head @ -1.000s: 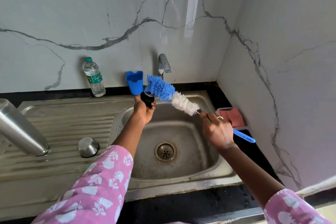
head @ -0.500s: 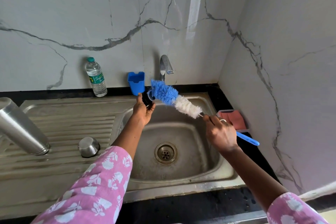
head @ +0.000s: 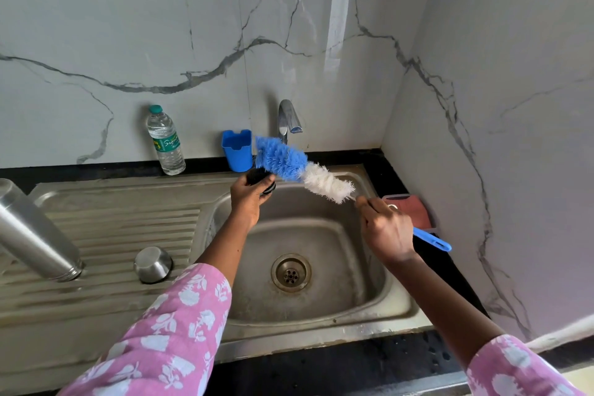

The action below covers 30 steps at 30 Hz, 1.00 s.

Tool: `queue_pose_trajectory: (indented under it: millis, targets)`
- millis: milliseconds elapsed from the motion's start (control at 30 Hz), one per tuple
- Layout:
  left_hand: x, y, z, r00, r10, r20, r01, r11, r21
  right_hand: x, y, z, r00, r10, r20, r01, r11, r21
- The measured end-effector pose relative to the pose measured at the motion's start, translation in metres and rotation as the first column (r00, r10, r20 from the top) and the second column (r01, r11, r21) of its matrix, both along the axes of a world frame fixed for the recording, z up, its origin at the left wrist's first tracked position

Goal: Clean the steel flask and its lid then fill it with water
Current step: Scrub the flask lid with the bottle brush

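My left hand [head: 247, 199] grips a small black lid stopper [head: 261, 179] above the back left of the sink basin [head: 360, 292]. My right hand [head: 387, 230] holds the blue handle of a bottle brush [head: 302, 167]; its blue and white bristles lie against the stopper. The steel flask [head: 35, 231] rests upside down and tilted on the ribbed drainboard [head: 122, 225] at the left. A small steel cap [head: 153, 264] sits upside down beside it.
A tap [head: 288, 117] stands behind the basin with no water running. A blue plastic holder [head: 237, 149] and a water bottle [head: 165, 141] stand against the marble wall. A red sponge in a tray [head: 409, 207] lies at the basin's right, by the side wall.
The brush has shifted slightly back and forth across the stopper in my left hand. Both hands stay in nearly the same place.
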<state>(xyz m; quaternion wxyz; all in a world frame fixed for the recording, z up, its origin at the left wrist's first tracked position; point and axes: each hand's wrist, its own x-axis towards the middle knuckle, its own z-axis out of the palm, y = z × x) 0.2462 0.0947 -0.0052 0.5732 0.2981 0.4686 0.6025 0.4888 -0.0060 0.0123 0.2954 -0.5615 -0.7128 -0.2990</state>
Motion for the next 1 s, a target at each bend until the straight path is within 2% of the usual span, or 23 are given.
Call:
queue_pose_trajectory:
  millis: [133,300,467,533,700,867,1000]
  targets:
    - [-0.002,0.001,-0.001,0.987,0.007,-0.164,0.0,0.999,0.042,0.006,-0.004,0.0,0.994,0.052,0.101,-0.055,0.998,0.026]
    - [-0.009,0.005,-0.007,0.925,0.043,-0.378,-0.016,0.997,0.075,0.022,-0.005,0.002,0.987,0.082,0.137,-0.092,0.993,0.07]
    - [0.002,0.003,-0.01,0.793,0.006,-0.61,0.041,0.997,0.064,0.015,-0.002,0.002,0.988,0.079,0.135,-0.087,0.995,0.052]
    - [0.006,0.003,-0.006,0.782,0.009,-0.623,0.032,0.998,0.055,0.009,-0.003,0.004,0.983,0.092,0.158,-0.104,0.992,0.074]
    - [-0.005,0.005,-0.008,0.825,0.048,-0.562,-0.039,0.999,0.028,0.022,-0.012,0.0,0.976,0.096,0.196,-0.115,0.989,0.09]
    - [0.002,0.004,-0.01,0.813,-0.024,-0.581,0.049,0.998,0.028,0.018,-0.004,0.001,0.986,0.047,0.159,-0.064,0.993,0.104]
    - [0.004,0.009,-0.007,0.809,-0.028,-0.587,0.032,0.999,-0.003,0.012,-0.003,0.006,0.978,0.074,0.196,-0.098,0.988,0.116]
